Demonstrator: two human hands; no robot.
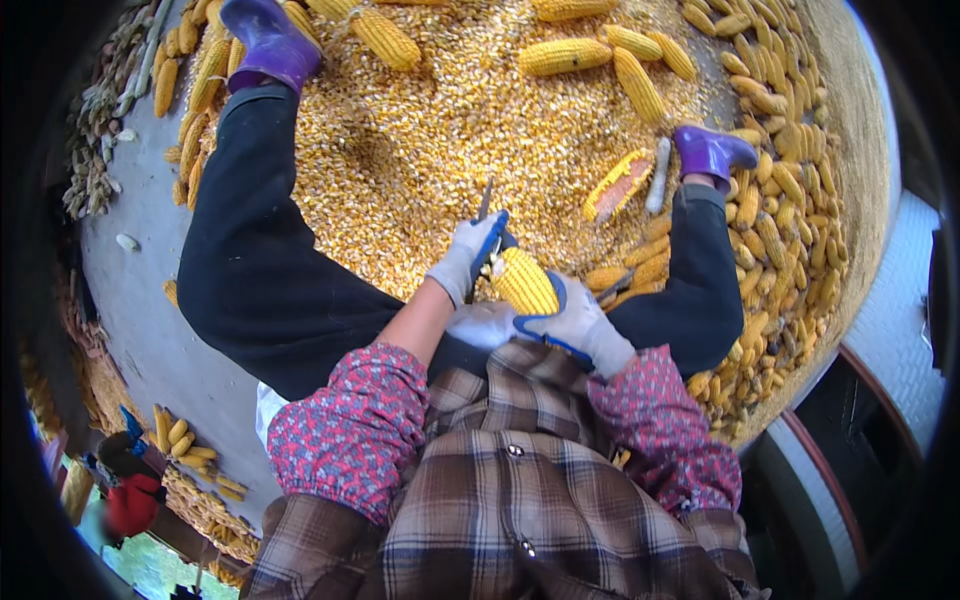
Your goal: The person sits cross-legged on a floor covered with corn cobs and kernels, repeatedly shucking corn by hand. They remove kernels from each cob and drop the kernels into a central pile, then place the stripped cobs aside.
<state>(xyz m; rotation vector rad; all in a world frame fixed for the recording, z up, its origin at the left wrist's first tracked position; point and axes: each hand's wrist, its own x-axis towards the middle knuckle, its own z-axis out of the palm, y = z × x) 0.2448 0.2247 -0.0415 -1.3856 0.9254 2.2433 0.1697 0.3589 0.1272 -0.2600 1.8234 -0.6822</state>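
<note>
My left hand [474,253], in a grey and blue work glove, grips a narrow pointed metal tool [486,201], its tip directed away from me. My right hand [574,319], gloved alike, holds a yellow corn ear [525,281] from its right side. The ear's far end lies close beside my left hand; whether they touch is hard to tell. Loose corn kernels [420,165] spread thickly between my legs. A partly stripped ear [619,186] rests on them, beside a pale bare cob or stick [658,176]. A dark pointed object [616,286] shows just beyond my right hand.
Several whole ears [566,56] lie on the far kernels. A big heap of ears [780,232] is at the right, past my purple boot [709,154]. Husks [97,150] lie far left on the grey floor [157,300]. Another person [131,499] is at the lower left.
</note>
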